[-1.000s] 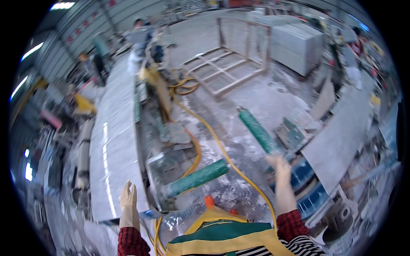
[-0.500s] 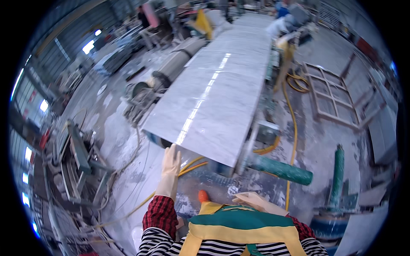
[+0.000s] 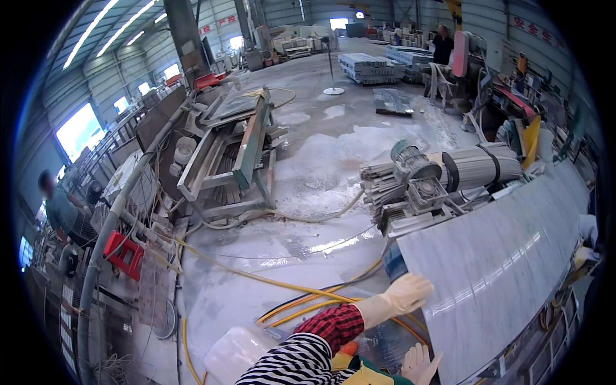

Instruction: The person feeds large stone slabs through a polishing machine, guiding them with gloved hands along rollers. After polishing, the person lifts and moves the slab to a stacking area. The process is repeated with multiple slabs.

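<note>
At the near end of the marble slab (image 3: 494, 269) lying rightward, my left hand (image 3: 408, 292) overlaps its edge, my right hand (image 3: 418, 367) beside it, both uncurled, empty, seemingly reaching, a grip needing curled fingers.

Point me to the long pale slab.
In the head view, the slab lies at the lower right, with the left hand by its left edge and the grey motor beyond its upper-left corner.
</note>
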Demonstrator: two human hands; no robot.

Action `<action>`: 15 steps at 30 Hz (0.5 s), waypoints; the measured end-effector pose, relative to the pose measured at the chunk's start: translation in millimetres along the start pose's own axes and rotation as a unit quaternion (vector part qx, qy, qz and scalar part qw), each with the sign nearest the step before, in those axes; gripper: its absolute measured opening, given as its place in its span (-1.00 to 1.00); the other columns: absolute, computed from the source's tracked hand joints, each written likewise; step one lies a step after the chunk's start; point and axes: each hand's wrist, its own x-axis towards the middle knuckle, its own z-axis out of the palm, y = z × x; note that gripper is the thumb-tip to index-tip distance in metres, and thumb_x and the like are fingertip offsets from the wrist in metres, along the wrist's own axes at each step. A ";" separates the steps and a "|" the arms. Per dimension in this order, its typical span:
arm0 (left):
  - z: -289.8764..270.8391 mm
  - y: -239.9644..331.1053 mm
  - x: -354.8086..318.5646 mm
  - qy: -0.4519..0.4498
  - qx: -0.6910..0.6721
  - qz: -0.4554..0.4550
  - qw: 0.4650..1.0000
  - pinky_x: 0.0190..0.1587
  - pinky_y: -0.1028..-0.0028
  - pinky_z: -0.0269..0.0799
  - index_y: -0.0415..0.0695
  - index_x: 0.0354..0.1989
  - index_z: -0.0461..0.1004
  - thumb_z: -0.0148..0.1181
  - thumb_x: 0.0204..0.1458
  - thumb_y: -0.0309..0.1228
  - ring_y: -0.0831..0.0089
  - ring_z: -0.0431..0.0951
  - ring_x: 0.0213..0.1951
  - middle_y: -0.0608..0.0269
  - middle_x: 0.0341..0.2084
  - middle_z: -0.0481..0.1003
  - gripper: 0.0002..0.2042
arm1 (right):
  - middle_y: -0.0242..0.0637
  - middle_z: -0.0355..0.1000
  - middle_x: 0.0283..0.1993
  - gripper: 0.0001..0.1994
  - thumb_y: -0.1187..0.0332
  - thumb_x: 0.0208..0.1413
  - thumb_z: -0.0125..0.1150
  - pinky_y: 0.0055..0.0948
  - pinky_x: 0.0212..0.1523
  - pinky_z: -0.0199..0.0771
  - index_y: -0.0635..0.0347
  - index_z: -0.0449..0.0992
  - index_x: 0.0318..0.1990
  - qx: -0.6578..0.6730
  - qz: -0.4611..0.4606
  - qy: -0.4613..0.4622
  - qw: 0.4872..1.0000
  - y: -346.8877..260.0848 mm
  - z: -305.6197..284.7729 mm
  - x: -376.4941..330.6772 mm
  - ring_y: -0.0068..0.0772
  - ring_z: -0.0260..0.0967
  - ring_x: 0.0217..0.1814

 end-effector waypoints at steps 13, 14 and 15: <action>25.6 -32.5 -1.5 -0.123 -0.004 0.076 0.990 0.05 0.17 0.37 0.04 0.02 0.51 0.42 -0.06 -0.23 0.20 0.49 0.06 0.26 -0.05 0.51 -0.57 | -0.06 0.21 0.59 -0.08 -0.43 0.36 -0.09 -0.17 0.56 0.19 0.14 0.14 0.59 0.176 0.120 -0.374 0.903 -28.9 -87.8 127.4 -0.14 0.11 0.62; 26.0 -34.4 0.3 -0.115 -0.003 0.076 0.990 0.05 0.17 0.38 0.04 0.04 0.51 0.42 -0.06 -0.23 0.19 0.49 0.06 0.25 -0.05 0.51 -0.56 | -0.05 0.23 0.58 -0.07 -0.43 0.36 -0.09 -0.16 0.54 0.22 0.17 0.14 0.58 0.164 0.092 -0.328 0.926 -28.3 -90.1 131.7 -0.13 0.13 0.60; 26.1 -36.4 1.9 -0.107 -0.002 0.075 0.991 0.06 0.17 0.38 0.04 0.06 0.51 0.43 -0.06 -0.22 0.19 0.48 0.07 0.25 -0.04 0.50 -0.54 | -0.04 0.24 0.56 -0.07 -0.43 0.37 -0.08 -0.16 0.52 0.24 0.20 0.15 0.57 0.150 0.069 -0.288 0.943 -25.5 -92.9 135.3 -0.12 0.16 0.58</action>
